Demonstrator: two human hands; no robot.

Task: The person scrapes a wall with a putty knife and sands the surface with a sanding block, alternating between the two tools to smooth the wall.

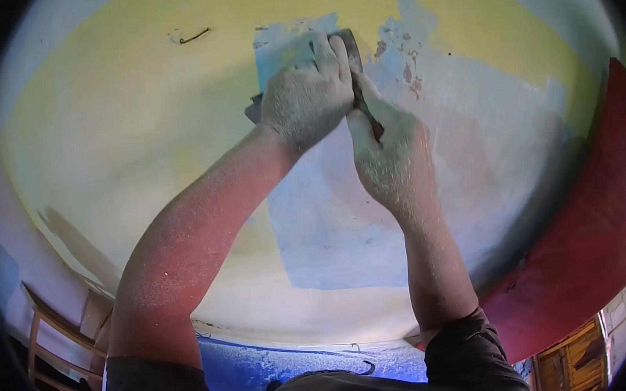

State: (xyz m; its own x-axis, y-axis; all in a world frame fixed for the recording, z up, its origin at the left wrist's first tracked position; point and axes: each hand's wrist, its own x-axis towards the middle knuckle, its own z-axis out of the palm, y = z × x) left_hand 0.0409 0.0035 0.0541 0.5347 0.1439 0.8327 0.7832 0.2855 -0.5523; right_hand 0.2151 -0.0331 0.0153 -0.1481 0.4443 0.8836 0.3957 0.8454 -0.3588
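Observation:
Both my hands, coated in pale dust, are raised against a wall (207,160) painted yellow with pale blue patches. A wide dark scraper (352,49) lies against the wall at the upper edge of a blue patch. My right hand (392,149) is closed around its handle, part of which shows between thumb and palm. Pressed over the scraper's blade is my left hand (307,97), fingers together and pointing up. It hides most of the blade; a dark corner sticks out left of the wrist.
A bare blue patch (346,244) extends below my hands. Flaked brown spots (411,74) mark the wall at upper right. A bent dark hook (195,36) projects at upper left. A red panel or sheet (576,270) borders the right, and a wooden chair (62,329) stands lower left.

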